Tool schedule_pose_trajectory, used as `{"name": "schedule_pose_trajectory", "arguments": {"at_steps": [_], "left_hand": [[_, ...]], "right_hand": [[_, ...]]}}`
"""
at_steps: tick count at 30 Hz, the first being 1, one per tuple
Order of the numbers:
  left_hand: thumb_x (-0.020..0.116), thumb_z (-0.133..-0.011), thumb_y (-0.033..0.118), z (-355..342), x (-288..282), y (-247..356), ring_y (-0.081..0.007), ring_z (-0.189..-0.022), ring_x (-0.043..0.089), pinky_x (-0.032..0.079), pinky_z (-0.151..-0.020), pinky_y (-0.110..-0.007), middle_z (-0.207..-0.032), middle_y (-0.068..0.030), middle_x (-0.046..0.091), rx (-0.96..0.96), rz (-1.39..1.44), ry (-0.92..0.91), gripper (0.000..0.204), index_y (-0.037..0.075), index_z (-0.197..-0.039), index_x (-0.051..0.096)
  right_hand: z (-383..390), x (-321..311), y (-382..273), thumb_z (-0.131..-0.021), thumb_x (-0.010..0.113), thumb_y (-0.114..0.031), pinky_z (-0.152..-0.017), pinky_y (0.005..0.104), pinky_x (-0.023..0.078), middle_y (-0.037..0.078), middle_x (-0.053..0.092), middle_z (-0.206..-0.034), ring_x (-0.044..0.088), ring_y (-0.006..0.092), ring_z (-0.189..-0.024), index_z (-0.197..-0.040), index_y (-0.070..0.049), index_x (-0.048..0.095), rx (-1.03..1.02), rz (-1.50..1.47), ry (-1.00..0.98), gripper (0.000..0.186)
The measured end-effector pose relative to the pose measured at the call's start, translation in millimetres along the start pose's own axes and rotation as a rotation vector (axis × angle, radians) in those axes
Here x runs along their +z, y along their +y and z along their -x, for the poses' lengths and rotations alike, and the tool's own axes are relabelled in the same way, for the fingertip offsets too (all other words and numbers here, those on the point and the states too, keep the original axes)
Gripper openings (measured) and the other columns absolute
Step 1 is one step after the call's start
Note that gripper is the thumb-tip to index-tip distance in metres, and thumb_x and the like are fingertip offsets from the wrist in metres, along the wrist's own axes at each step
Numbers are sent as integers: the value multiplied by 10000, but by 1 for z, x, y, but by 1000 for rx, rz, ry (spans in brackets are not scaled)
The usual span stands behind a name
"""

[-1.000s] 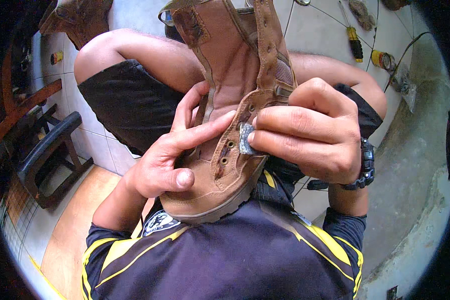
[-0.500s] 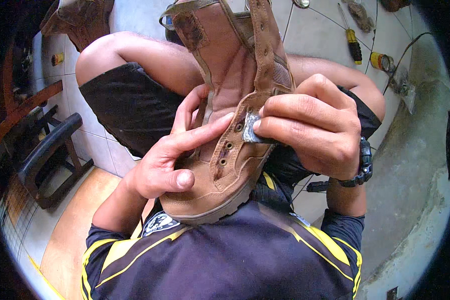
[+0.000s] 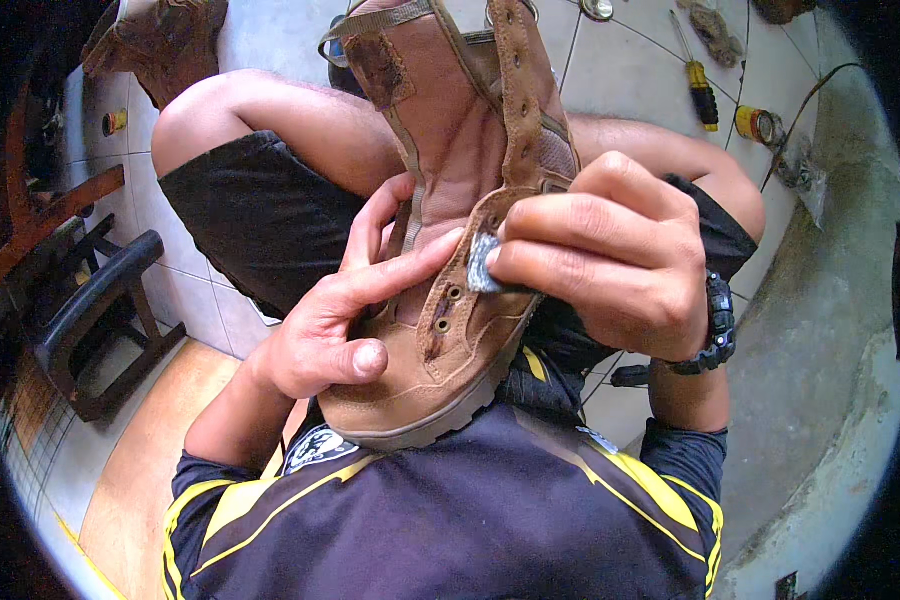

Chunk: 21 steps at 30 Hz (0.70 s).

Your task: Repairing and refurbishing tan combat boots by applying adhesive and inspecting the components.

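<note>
A tan lace-up boot (image 3: pixel 390 390) lies across my lap, toe toward my body, its shaft pointing away. No lace runs through the metal eyelets that show, and the eyelet flap is folded outward. My left hand (image 3: pixel 335 310) holds the boot from the left, index finger stretched along the flap's edge and thumb over the toe. Between the thumb and fingers of my right hand (image 3: pixel 610 265) is a small folded grey-blue pad (image 3: pixel 483 263), pressed on the flap beside the eyelets. What the pad is made of I cannot tell. My fingers partly cover it.
A second brown boot (image 3: pixel 155 45) stands at the far left. On the tiled floor at the far right lie a yellow-and-black screwdriver (image 3: pixel 702 95) and a small yellow tin (image 3: pixel 758 124). A black stool (image 3: pixel 100 320) is at left; a concrete ledge (image 3: pixel 820 330) curves along the right.
My right hand has moved slightly left and the pad has slid a little along the flap toward its edge. My left hand keeps its hold; the boot has barely shifted.
</note>
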State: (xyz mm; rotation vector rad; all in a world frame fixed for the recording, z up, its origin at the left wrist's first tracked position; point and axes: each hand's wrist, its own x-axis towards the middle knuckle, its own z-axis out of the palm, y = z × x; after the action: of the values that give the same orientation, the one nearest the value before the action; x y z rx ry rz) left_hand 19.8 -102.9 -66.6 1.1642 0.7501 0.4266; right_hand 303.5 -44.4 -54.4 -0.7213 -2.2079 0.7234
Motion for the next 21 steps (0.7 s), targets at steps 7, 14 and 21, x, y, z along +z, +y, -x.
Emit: {"name": "schedule_pose_trajectory", "arguments": {"at_steps": [7, 14, 21], "left_hand": [[627, -866, 721, 1, 3, -2, -359, -1583, -3, -5, -1254, -528, -1698, -237, 110, 44, 76, 69, 958, 61, -1546, 488], [519, -923, 734, 1, -5, 0, -373, -1549, 136, 64, -1244, -533, -1671, -247, 143, 3, -107, 153, 902, 55, -1517, 529], [497, -945, 711, -6, -23, 1, -294, -1297, 442, 328, -1115, -427, -1377, -183, 446, 125, -241, 182, 867, -26, -1380, 636]], "right_hand": [[1, 0, -1, -663, 730, -98, -609, 291, 507, 23, 748, -952, 593, 184, -705, -903, -107, 791, 26, -21, 7, 248], [4, 2, 8, -714, 739, -34, -673, 322, 551, 49, 727, -992, 627, 219, -768, -932, -78, 770, 29, -338, 138, 225], [1, -44, 49, -935, 661, -4, -791, 275, 535, 58, 714, -1087, 674, 147, -961, -1189, -4, 720, 611, -363, 648, 261]]}}
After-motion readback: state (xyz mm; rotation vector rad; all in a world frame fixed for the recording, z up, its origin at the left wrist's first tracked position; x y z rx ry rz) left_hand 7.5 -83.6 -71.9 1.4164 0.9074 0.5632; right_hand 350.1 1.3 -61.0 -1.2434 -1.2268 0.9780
